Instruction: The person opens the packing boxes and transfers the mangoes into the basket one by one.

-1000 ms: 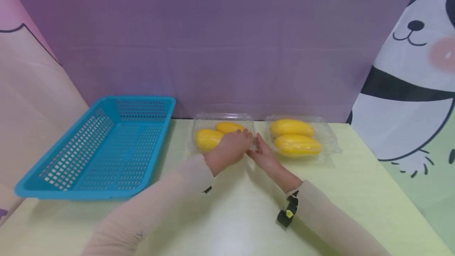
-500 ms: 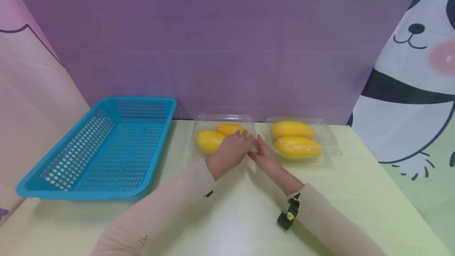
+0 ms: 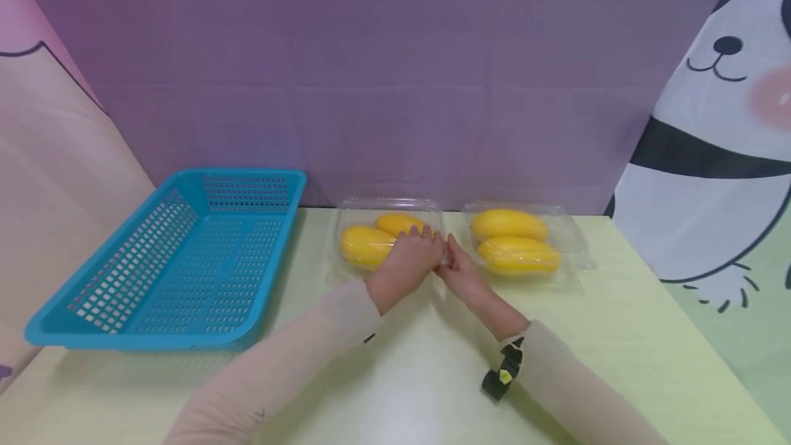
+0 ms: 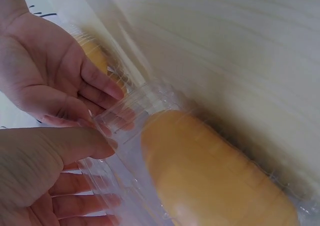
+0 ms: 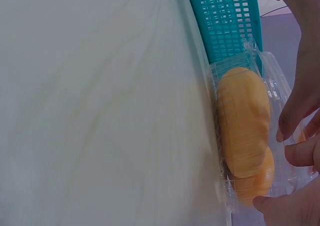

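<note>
A clear plastic clamshell box with two long, smooth yellow fruits stands at the back middle of the table. My left hand reaches over its right half and pinches the box edge. In the left wrist view the thumb lies on the rim, with the other fingers showing through the plastic. My right hand holds the near right corner of the same box, thumb against the edge. Through the side wall in the right wrist view, a yellow fruit shows; the hands partly cover the lid.
To the right is a second clear box with two yellow fruits. A blue perforated basket stands on the left of the pale table. Purple cloth hangs behind, and a panda print is at the right.
My left hand has shifted slightly right along the box, closer to my right hand. The right hand, both boxes and the basket stay where they were.
</note>
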Motion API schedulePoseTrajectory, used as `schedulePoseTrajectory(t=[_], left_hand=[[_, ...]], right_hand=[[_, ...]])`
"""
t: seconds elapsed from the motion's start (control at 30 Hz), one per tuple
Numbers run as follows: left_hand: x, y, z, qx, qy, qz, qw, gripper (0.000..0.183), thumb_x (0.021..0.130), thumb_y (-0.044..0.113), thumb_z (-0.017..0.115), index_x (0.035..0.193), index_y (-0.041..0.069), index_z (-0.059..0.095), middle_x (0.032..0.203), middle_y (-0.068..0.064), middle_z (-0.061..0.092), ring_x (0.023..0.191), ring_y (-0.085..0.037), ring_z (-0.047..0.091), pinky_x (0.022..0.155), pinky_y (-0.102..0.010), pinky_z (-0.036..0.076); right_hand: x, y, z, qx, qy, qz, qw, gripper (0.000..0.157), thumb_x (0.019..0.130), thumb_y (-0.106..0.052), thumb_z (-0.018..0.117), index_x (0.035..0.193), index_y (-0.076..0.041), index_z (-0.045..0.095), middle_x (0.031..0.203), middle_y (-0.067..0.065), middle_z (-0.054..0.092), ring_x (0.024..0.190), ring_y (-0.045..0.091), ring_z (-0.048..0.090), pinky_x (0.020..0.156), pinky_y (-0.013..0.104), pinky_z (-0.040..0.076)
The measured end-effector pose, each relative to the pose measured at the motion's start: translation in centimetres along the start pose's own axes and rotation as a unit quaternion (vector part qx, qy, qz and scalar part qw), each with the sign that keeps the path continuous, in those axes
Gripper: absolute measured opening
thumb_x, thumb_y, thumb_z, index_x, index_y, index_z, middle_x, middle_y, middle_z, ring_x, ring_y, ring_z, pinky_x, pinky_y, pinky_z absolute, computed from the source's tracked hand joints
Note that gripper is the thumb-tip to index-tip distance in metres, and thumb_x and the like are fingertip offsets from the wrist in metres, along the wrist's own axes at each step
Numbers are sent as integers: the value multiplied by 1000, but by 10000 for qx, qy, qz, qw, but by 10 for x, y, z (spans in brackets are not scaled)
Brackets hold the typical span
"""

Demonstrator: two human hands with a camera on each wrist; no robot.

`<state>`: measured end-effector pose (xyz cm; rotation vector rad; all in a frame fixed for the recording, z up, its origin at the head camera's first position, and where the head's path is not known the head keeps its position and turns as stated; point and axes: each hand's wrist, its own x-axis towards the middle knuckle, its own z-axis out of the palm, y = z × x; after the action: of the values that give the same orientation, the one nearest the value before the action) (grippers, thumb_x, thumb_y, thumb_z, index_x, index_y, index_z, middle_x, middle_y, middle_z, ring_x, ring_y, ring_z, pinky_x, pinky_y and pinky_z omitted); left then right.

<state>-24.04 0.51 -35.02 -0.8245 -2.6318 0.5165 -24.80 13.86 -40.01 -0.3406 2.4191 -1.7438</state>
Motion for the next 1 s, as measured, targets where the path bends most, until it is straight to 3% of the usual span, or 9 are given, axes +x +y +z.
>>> schedulePoseTrajectory(t=[0.17,0.37,0.57,0.7,0.83,1.0], left_hand=[[2,0,3,367,71,334,9987,36,95,8,53,131,5,55,124,-12,63,105,-25,65,76,-31,58],[5,-1,2,487,-241,790,9954,39,95,6,50,134,9,52,134,-10,55,120,-26,56,88,-38,54],[6,0,2,699,-341,922,9927,39,96,6,49,135,9,51,137,-11,52,121,-27,55,83,-38,56],[6,-2,1,732,-362,990,9917,40,95,5,50,135,9,51,138,-10,51,123,-26,54,87,-37,54],[7,-4,-1,620,-440,1040,9917,39,95,6,50,135,6,50,137,-11,52,122,-26,54,89,-35,53],[10,-7,-3,861,-479,1254,9872,38,96,7,49,134,5,51,135,-10,54,120,-24,56,89,-33,53]], right_hand=[[0,1,-2,-21,-47,-3,10000,73,93,1,47,147,8,-1,152,26,19,139,38,26,108,46,33],[1,1,-2,-139,52,9,9999,71,93,-1,49,147,8,3,153,24,19,140,36,24,111,45,30],[0,-1,-1,-276,127,-15,9995,70,91,2,49,146,9,6,151,25,21,139,38,24,112,46,28],[0,-2,0,-419,150,9,9990,70,92,0,49,147,9,7,151,24,21,140,37,23,112,46,27],[1,-2,0,-330,89,62,9994,71,93,-1,49,148,7,5,153,22,20,140,36,25,111,44,29],[2,-3,-1,-194,33,98,9998,72,93,-1,49,148,5,3,154,20,18,139,35,27,110,43,31]])
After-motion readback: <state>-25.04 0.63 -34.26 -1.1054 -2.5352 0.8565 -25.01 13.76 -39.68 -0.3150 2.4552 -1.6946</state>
